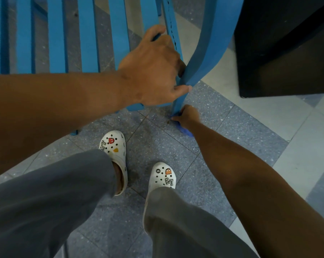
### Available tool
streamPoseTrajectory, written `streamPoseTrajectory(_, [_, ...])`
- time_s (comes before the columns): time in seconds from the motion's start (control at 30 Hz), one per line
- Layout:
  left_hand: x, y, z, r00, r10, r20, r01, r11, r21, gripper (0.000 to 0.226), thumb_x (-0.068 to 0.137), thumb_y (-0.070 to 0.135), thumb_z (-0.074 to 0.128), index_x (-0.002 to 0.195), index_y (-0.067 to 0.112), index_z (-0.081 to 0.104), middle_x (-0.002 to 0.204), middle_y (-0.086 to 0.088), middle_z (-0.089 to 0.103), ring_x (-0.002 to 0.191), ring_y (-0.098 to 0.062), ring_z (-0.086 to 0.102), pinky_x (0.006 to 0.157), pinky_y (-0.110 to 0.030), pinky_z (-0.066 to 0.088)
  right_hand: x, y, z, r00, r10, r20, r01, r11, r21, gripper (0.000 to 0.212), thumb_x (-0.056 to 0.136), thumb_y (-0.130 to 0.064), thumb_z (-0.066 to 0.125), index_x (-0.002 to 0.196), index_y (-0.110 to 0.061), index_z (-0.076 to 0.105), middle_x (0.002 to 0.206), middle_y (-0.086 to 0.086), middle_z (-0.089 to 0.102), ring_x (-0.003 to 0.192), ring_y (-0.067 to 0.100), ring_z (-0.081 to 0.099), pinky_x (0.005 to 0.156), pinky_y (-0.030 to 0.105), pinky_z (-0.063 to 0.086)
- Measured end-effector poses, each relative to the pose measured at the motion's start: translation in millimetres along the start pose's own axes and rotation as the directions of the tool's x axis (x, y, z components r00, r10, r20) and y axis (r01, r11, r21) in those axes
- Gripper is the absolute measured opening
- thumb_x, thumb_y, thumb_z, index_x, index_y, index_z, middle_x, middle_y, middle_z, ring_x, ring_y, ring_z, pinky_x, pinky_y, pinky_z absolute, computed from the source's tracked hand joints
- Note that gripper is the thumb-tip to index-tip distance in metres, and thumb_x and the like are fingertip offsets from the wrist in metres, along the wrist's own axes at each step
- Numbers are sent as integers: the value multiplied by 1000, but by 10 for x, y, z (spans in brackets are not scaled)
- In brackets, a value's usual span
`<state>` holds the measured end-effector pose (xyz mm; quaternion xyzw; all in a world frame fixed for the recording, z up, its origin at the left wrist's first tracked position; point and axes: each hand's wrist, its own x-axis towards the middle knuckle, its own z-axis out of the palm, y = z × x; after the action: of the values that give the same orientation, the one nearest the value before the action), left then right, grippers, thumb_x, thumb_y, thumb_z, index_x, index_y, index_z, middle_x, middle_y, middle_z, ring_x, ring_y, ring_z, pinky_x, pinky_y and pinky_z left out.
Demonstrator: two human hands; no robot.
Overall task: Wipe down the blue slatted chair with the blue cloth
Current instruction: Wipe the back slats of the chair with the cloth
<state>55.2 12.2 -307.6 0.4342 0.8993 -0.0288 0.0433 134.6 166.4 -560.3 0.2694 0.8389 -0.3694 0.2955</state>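
The blue slatted chair [86,34] fills the top of the head view, its seat slats running away from me. My left hand [153,71] grips the chair's front right corner, thumb against the curved arm [209,49]. Lower down, my right hand [187,116] holds the blue cloth [185,130] wrapped against the bottom of the chair's front leg [177,107], close to the floor. Only a small bunch of cloth shows below the fingers.
A dark cabinet or box [288,45] stands right of the chair. My feet in white clogs [113,146] [164,175] stand on a grey speckled tile floor [232,127] just in front of the chair.
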Motion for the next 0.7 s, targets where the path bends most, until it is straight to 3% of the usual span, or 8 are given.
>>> streamPoseTrajectory(0.1, [-2, 8, -6, 1000, 3, 8, -3, 1000, 8, 66, 93, 73, 30, 96, 26, 77, 84, 2, 71, 114, -25, 55, 119, -49, 19, -13, -3, -141, 995, -101, 16, 102, 994, -47, 42, 75, -39, 87, 93, -11, 62, 81, 3, 66, 76, 21, 63, 60, 28, 41])
streamPoseTrajectory(0.2, [-10, 21, -22, 1000, 0, 14, 0, 1000, 0, 66, 92, 73, 30, 99, 27, 77, 86, 3, 72, 118, -24, 54, 120, -50, 18, -79, -12, -319, 981, -195, -9, 195, 981, 12, 37, 78, -36, 85, 88, -13, 58, 69, -6, 59, 59, 4, 53, 47, 17, 37])
streamPoseTrajectory(0.3, [-7, 27, -30, 1000, -4, 27, 5, 1000, -12, 66, 90, 74, 31, 100, 27, 77, 89, 4, 72, 121, -23, 52, 121, -50, 16, -86, -37, -351, 970, -244, -14, 244, 969, -39, 39, 77, -41, 85, 88, -13, 59, 71, -5, 61, 63, 8, 56, 53, 26, 41])
streamPoseTrajectory(0.43, [-7, -10, 1, 1000, 8, 30, -8, 1000, 8, 63, 91, 72, 32, 97, 26, 76, 87, 8, 71, 119, -21, 53, 120, -49, 17, 32, 40, -184, 985, -174, -4, 174, 984, -49, 39, 73, -44, 86, 89, -15, 66, 75, 2, 71, 69, 19, 67, 65, 34, 53])
streamPoseTrajectory(0.6, [16, -2, 19, 999, 9, 34, -10, 1000, 30, 63, 91, 73, 30, 99, 30, 75, 89, 10, 70, 122, -20, 52, 120, -48, 18, 104, 80, 21, 999, -45, -11, 44, 992, -116, 37, 76, -46, 83, 87, -18, 61, 64, -5, 60, 58, 13, 58, 58, 30, 43])
streamPoseTrajectory(0.7, [24, -20, 35, 999, 14, 39, -16, 997, 71, 64, 91, 76, 25, 102, 35, 73, 95, 14, 67, 127, -19, 47, 120, -47, 17, 102, 84, 109, 999, -19, -48, 8, 975, -222, 40, 77, -48, 81, 93, -18, 61, 68, 0, 60, 65, 22, 60, 62, 31, 42])
